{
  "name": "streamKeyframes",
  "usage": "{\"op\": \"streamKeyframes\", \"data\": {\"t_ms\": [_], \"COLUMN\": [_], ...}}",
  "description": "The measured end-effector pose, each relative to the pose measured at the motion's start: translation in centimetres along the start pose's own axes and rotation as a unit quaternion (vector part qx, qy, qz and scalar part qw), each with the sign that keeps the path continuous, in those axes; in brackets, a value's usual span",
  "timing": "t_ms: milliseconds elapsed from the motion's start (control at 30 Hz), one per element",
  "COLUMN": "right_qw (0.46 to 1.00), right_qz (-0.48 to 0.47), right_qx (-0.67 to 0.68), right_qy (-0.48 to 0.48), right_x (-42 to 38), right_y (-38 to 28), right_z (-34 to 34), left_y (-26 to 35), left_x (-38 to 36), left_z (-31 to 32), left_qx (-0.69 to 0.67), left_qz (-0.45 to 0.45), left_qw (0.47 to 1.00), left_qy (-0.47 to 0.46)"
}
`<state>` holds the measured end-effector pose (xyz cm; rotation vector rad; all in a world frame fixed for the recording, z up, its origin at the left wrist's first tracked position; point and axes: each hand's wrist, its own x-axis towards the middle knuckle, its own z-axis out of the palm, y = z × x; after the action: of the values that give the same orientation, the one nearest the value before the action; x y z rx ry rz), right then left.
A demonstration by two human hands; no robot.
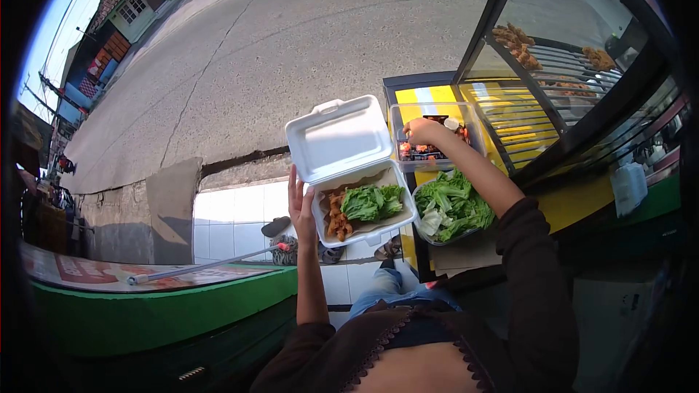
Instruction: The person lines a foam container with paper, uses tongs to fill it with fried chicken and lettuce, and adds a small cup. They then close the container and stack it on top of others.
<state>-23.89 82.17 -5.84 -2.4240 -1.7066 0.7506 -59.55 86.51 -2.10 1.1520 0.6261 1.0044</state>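
Note:
My left hand (pixel 302 211) grips the left side of an open white foam takeaway box (pixel 409 236), its thumb over the rim and its fingers behind. Inside, browned fried chicken (pixel 337 220) lies on brown paper beside green lettuce leaves (pixel 371 201). The lid is tilted back, away from me. My right hand (pixel 422 133) reaches into a clear plastic container (pixel 473 120) of small dark and red pieces that I cannot name. Its fingers are pinched together; what is between them is hidden. Beneath my right forearm stands a bowl of loose lettuce (pixel 455 207).
A glass display case (pixel 495 11) with fried chicken pieces (pixel 518 45) on racks rises at the right. The yellow and black counter (pixel 426 96) holds the container. A green-edged counter (pixel 167 313) with a pole (pixel 211 263) on it runs along the left.

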Motion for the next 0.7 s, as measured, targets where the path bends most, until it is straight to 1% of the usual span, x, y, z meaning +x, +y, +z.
{"op": "streamKeyframes", "data": {"t_ms": [33, 67, 167, 233, 267, 333, 367, 400, 467, 533, 600, 633, 667, 700], "right_qw": [0.995, 0.994, 0.993, 0.996, 0.996, 0.988, 0.993, 0.993, 0.993, 0.994, 0.991, 0.991, 0.996, 0.987], "right_qz": [0.032, 0.041, 0.033, 0.025, 0.025, -0.001, -0.035, -0.034, -0.003, -0.02, 0.075, 0.076, 0.031, -0.01], "right_qx": [-0.015, -0.026, -0.06, -0.066, -0.066, -0.088, -0.047, -0.047, -0.02, -0.028, 0.073, 0.073, 0.083, 0.096], "right_qy": [-0.089, -0.098, -0.091, -0.048, -0.05, -0.125, -0.101, -0.102, -0.119, -0.108, -0.086, -0.085, 0.024, 0.127], "right_x": [1.6, 2.9, 4.9, 5.5, 6.0, 7.1, 7.3, 7.7, 5.7, 3.1, -0.5, -2.2, -4.0, -5.3], "right_y": [0.0, 0.4, 1.2, 1.9, 2.0, 3.0, 3.6, 4.5, 3.8, 2.7, 0.8, 0.5, 0.5, 0.6], "right_z": [0.9, 1.8, 3.7, 5.2, 5.6, 6.5, 7.2, 7.5, 4.5, 1.1, -3.1, -4.2, -5.2, -6.4], "left_y": [-0.2, -0.9, -2.0, -2.3, -2.3, -2.5, -2.6, -2.8, -2.9, -2.8, -2.8, -2.9, -2.9, -3.3], "left_x": [0.4, 1.0, 2.2, 3.0, 3.2, 3.3, 3.5, 3.6, 4.0, 4.0, 4.1, 4.2, 4.2, 4.7], "left_z": [-0.2, -0.6, -1.2, -0.9, -0.7, -0.5, -0.5, -0.3, 0.4, 0.7, 0.7, 0.7, 0.8, 1.1], "left_qx": [-0.005, 0.009, 0.002, -0.002, -0.006, -0.005, -0.012, -0.02, -0.017, -0.03, -0.024, -0.016, -0.017, -0.011], "left_qz": [0.001, 0.005, 0.003, -0.006, -0.009, -0.013, -0.016, -0.017, -0.019, -0.014, -0.01, -0.006, -0.006, 0.002], "left_qw": [1.0, 1.0, 1.0, 0.999, 0.999, 0.999, 0.999, 0.998, 0.998, 0.997, 0.998, 0.998, 0.998, 0.999], "left_qy": [-0.002, -0.002, -0.027, -0.033, -0.039, -0.044, -0.051, -0.058, -0.056, -0.064, -0.061, -0.059, -0.061, -0.047]}}
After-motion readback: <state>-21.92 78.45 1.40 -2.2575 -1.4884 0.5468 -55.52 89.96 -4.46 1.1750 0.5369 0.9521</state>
